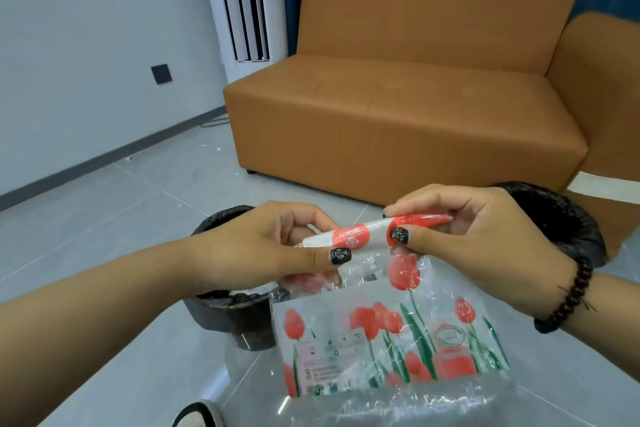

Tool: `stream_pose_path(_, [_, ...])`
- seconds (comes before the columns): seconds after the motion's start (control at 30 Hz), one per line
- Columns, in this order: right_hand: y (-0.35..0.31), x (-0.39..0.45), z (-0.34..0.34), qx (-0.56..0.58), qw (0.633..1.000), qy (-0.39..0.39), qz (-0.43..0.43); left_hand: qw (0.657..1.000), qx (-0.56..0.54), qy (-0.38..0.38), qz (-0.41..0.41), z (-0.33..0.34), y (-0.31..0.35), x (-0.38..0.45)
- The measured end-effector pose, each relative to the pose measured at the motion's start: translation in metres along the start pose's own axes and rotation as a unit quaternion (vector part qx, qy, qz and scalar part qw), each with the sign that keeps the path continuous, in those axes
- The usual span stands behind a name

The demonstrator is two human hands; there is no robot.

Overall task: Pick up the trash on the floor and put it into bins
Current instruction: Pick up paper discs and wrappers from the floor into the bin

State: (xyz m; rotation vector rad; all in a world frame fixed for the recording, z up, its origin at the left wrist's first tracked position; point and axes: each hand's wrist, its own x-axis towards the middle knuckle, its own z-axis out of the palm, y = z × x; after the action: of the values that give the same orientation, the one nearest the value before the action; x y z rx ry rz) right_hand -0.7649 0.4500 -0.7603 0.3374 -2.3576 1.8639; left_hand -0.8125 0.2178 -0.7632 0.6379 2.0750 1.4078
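The person is holding a clear plastic bag (388,333), printed with red tulips, in the near middle of the view. Both hands are pinching its folded top edge, a red and white strip. The left hand (277,246) is gripping the left end of this strip, with the thumb on the near side and the other fingers curled behind it. The right hand (478,243) is gripping the right part in the same way, and a dark bead bracelet (571,295) is sitting on that wrist. The rest of the bag is hanging down freely below the hands.

Two bins with black liners are standing on the grey floor (138,218). The left bin (235,308) is just behind the bag's left side and is partly hidden by the left hand. The right bin (561,218) is farther, behind the right hand, close to the orange sofa (415,107).

I think the bag is not yet over any opening. The film is light and wide, so if the hands are letting go too early, it may be drifting aside and landing on the floor or hanging on a rim. Some small white scraps (211,146) are lying far left near the wall and could be forgotten.
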Motion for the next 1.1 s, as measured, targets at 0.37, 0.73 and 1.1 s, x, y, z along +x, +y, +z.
stream_pose_path(0.37, [-0.0044,-0.0025,-0.0022,-0.035,0.998,-0.019,0.044,1.0,0.011,-0.02,-0.015,0.0009,-0.003,0.0014])
stream_pose_path(0.73, [-0.0047,-0.0015,-0.0028,-0.055,0.996,-0.043,0.048,0.999,0.015,-0.029,-0.005,0.0016,-0.005,0.0008])
stream_pose_path(1.1, [-0.004,-0.0016,-0.0008,-0.052,0.996,-0.038,0.058,0.999,0.018,-0.042,-0.018,0.0039,-0.0024,0.0])
